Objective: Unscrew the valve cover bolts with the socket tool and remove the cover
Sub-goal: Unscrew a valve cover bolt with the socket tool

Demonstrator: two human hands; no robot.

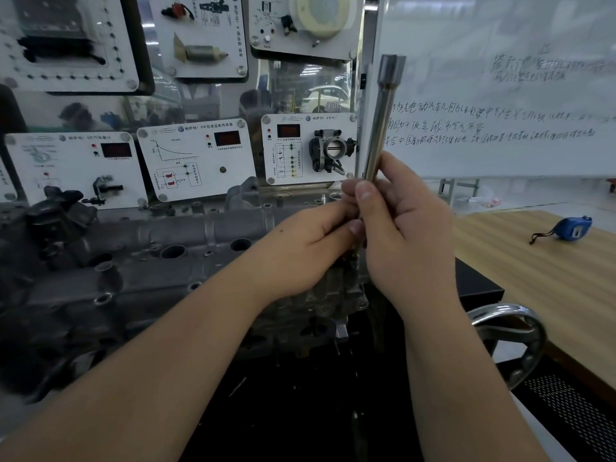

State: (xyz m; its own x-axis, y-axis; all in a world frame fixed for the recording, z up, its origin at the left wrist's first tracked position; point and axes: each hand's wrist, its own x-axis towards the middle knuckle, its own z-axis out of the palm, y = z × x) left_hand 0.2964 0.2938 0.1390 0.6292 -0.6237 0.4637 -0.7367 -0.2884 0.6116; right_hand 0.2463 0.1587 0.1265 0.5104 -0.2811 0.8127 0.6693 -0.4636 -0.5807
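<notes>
A long silver socket tool (380,128) stands nearly upright in front of me, its wider socket end at the top. My right hand (400,235) grips its lower shaft, thumb across the front. My left hand (313,241) pinches the tool's bottom end from the left, fingertips meeting the right hand. The lower tip is hidden between my fingers. Below and to the left lies the grey metal valve cover (173,248) on the engine, with round holes and bolt bosses along it.
Behind the engine stands a clear display board with white sensor panels (196,158). A whiteboard (500,95) fills the upper right. A wooden table (550,278) to the right carries a blue tape measure (571,228). A chrome handwheel (513,338) sits at lower right.
</notes>
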